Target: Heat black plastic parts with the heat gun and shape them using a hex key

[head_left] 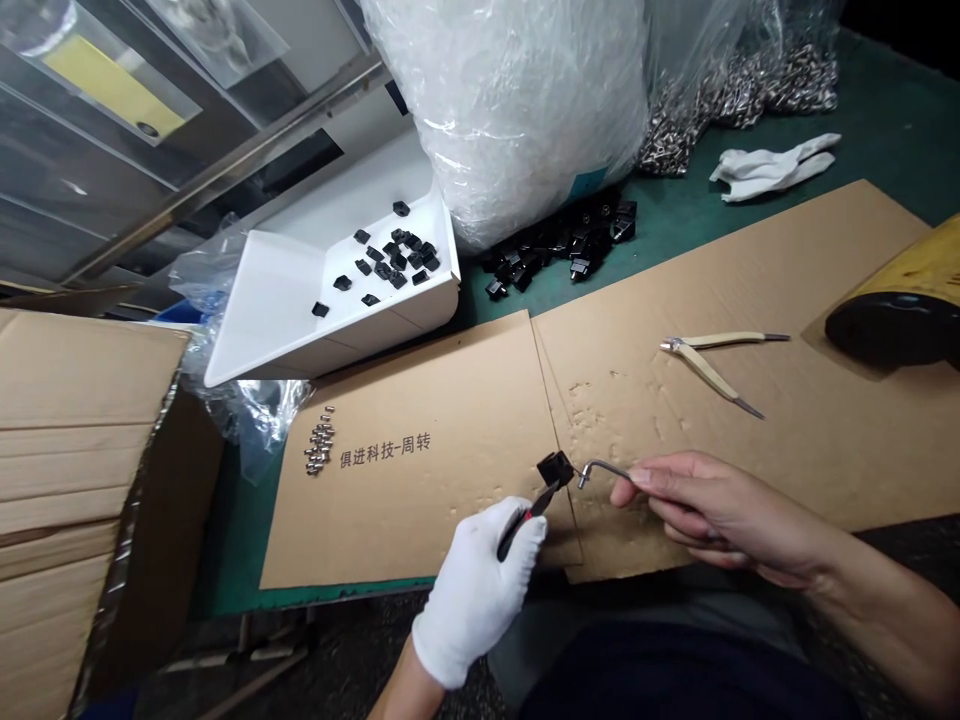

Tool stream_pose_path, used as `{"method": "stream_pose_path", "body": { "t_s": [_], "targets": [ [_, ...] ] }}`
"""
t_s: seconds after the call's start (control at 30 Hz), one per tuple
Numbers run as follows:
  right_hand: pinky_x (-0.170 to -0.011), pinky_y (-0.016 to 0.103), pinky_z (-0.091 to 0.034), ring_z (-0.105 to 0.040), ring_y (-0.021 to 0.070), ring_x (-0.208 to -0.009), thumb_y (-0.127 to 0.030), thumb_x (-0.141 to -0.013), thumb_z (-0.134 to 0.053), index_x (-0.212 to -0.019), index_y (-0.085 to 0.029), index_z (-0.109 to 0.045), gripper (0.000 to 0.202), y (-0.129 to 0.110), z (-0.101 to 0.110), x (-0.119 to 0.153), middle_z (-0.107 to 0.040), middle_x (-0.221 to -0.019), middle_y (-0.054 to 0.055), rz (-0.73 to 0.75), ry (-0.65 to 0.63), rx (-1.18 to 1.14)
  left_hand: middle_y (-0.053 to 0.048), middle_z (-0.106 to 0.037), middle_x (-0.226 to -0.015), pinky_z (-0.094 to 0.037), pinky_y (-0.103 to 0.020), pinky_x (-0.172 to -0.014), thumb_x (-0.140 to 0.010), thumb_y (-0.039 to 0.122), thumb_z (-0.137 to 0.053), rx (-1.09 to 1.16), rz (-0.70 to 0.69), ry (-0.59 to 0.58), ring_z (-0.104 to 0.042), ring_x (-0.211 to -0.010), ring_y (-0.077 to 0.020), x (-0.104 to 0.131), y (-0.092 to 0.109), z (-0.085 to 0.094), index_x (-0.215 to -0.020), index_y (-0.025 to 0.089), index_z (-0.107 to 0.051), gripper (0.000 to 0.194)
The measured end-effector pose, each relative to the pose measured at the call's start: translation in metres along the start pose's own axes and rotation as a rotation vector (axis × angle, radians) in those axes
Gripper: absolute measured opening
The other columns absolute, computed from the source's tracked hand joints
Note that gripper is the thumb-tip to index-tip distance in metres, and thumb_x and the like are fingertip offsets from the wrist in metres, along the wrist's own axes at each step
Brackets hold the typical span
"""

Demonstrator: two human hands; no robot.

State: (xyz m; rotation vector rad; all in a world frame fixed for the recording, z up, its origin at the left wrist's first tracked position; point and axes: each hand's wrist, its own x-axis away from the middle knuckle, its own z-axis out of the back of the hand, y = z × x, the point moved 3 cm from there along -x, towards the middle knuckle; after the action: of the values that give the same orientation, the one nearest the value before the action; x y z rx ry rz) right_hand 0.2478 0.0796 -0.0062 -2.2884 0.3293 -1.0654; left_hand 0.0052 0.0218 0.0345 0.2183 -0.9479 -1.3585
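My left hand (484, 580), in a white glove, is closed around dark pliers with a bit of red (529, 516). The tips of the pliers meet a small black block (556, 469) above the cardboard. Bare and closed, my right hand (709, 505) pinches a bent metal hex key (609, 467) between thumb and fingers. At the key's far end sits a small shiny metal piece (583, 479), just right of the black block. A narrow gap seems to lie between the two.
Cardboard sheets (480, 400) cover the green table (892, 130). Behind stand a white tray (262, 300) of black blocks, more black parts (570, 240) and a big plastic bag (532, 110). Small metal pieces (321, 440) lie left, pale-handled pliers (709, 370) right, near a yellow cylinder (911, 285).
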Motion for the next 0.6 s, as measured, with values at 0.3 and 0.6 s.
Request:
{"method": "stream_pose_path", "body": {
  "t_s": [0.3,0.6],
  "targets": [
    [-0.037,0.017,-0.021,-0.021,0.0071,-0.043,-0.056,-0.101,-0.048,-0.107,-0.015,-0.072,0.048,0.007,0.002,-0.007,-0.031,-0.054,-0.009,0.053,0.141,0.264,0.002,-0.055,-0.075,-0.034,-0.029,-0.070,-0.105,0.046,-0.041,0.071,-0.003,0.012,-0.047,-0.070,-0.0160,-0.001,-0.007,0.001,-0.079,0.022,-0.049,0.037],
    [-0.033,0.015,-0.019,-0.017,0.0055,-0.042,-0.049,-0.100,-0.055,-0.106,-0.014,-0.071,0.039,0.004,-0.001,0.002,-0.034,-0.053,-0.010,-0.002,0.080,-0.024,0.001,-0.056,-0.073,-0.034,-0.030,-0.068,-0.105,0.050,-0.039,0.140,0.044,0.012,-0.047,-0.069,-0.0168,-0.001,-0.015,0.002,-0.080,0.021,-0.051,0.040]
  ]
}}
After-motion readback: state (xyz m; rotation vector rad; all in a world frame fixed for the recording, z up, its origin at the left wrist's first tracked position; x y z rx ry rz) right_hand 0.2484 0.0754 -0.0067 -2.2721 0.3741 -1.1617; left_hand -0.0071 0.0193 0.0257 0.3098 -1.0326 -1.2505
